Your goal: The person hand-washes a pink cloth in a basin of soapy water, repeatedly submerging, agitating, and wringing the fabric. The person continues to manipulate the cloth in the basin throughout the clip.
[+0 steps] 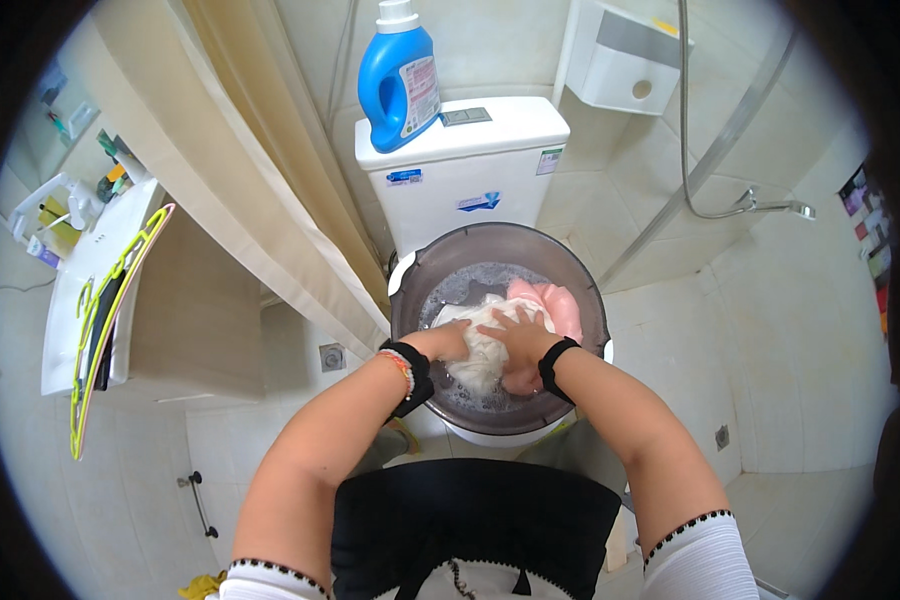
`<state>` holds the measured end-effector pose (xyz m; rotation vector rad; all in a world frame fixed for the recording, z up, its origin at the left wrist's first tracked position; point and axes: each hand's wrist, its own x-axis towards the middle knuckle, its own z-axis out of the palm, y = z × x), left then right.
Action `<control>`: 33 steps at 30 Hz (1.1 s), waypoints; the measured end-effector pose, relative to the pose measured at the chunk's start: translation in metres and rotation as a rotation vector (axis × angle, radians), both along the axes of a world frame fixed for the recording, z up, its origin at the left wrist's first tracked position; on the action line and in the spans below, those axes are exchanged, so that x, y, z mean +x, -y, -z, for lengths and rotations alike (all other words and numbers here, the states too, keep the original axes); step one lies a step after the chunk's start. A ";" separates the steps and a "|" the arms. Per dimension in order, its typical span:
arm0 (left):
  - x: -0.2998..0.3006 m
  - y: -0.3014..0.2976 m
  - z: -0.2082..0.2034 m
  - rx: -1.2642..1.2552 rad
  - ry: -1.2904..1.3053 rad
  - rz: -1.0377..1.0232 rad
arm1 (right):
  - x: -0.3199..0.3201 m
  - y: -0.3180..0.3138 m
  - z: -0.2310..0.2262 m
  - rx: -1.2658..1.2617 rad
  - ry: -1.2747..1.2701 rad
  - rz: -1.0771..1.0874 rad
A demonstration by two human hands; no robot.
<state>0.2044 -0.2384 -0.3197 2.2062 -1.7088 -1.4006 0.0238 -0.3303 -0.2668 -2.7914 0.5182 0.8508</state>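
A translucent grey basin (573, 265) holds sudsy water, with a wet white cloth (478, 368) bunched up in it. My left hand (448, 342) reaches in from the left, its fingers curled into the cloth and partly hidden by it. Across the top of the same cloth lies my right hand (522, 345), fingers spread and pressing down. Beside that hand, at the basin's right wall, a pink cloth (553, 305) puffs up out of the water. Both of my wrists wear black bands; the left also has a beaded bracelet.
Behind the basin stands a white toilet tank (450, 185) carrying a blue detergent bottle (400, 85). A beige curtain (260, 190) hangs at left, near a washbasin cabinet (185, 320) with yellow-green hangers (120, 290). At right are a shower hose (684, 130) and tap (785, 208).
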 end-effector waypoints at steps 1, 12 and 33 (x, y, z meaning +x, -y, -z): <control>-0.007 -0.002 0.002 -0.018 0.011 0.008 | 0.004 0.002 0.003 0.006 -0.032 0.018; -0.028 0.018 0.017 0.111 0.204 0.117 | 0.030 0.006 0.050 -0.141 -0.022 0.084; -0.056 -0.029 -0.090 0.174 -0.928 -0.861 | -0.017 0.035 -0.081 0.909 0.730 0.423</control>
